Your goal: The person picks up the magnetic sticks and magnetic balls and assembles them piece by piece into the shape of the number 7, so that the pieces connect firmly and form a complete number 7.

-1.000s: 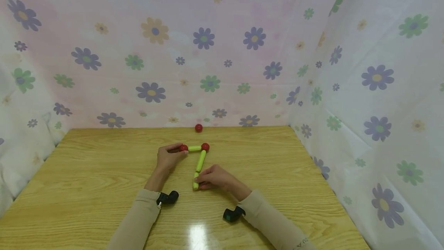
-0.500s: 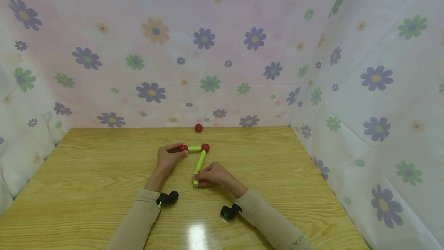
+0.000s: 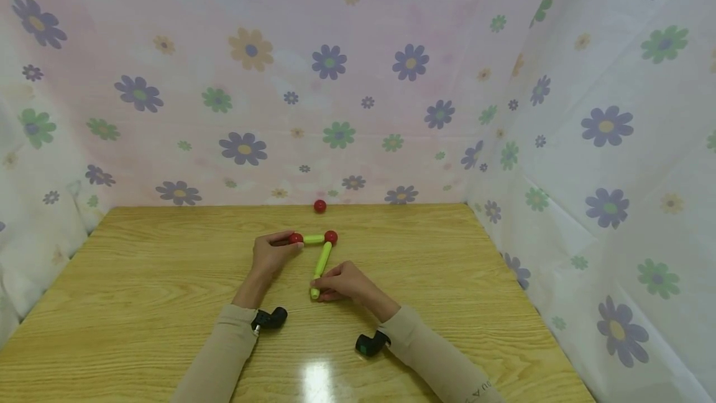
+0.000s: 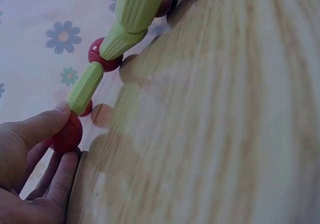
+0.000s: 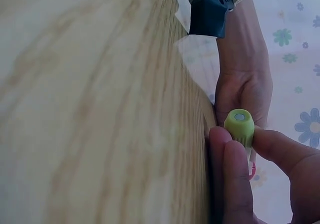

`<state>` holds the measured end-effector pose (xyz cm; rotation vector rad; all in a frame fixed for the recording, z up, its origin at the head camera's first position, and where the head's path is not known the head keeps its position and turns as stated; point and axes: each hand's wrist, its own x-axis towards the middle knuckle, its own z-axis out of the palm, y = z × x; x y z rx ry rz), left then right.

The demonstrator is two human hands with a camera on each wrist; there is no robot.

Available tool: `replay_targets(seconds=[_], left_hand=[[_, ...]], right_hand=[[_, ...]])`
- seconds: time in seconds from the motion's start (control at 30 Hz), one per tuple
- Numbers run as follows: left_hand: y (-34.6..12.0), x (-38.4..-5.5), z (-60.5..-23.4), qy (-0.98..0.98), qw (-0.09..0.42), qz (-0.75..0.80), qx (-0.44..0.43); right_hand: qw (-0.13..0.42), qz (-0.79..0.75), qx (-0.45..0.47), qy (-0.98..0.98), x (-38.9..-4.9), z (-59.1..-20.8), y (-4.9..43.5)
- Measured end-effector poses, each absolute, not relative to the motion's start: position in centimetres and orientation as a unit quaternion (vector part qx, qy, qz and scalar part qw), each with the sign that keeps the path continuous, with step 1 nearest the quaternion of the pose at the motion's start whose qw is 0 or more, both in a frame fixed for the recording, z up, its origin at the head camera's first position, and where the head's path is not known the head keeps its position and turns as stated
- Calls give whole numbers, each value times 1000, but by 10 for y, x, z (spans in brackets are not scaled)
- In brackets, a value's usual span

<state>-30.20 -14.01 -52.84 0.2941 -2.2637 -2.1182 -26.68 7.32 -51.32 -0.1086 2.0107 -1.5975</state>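
Note:
My left hand [image 3: 270,257] pinches a red ball [image 3: 296,239] between thumb and fingers. From that ball a short yellow-green rod [image 3: 314,239] runs right to a second red ball [image 3: 331,237]. Another yellow-green rod [image 3: 323,259] slants from the second ball toward me. At its near end, my right hand [image 3: 351,285] pinches one more yellow-green rod [image 3: 316,294], nearly in line with it. The right wrist view shows a grey metal disc in the free end of this held rod [image 5: 239,124]. Fingers partly cover the held ball and the held rod.
A loose red ball [image 3: 320,206] lies at the back edge of the wooden table [image 3: 140,291]. Flowered cloth [image 3: 391,111] hangs behind and on both sides. Black wrist cameras stick out at the left sleeve [image 3: 271,318] and right sleeve [image 3: 371,344].
My right hand has shifted slightly forward with its rod, whose near end now points more toward me. The left hand and the ball it pinches have stayed in place.

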Motion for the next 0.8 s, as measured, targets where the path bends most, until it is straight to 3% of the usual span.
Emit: replay_targets(seconds=[0.8], left_hand=[[-145,-304,-530,-724,2,-686,72]], right_hand=[[305,-625,-69,716,-267,-514,75]])
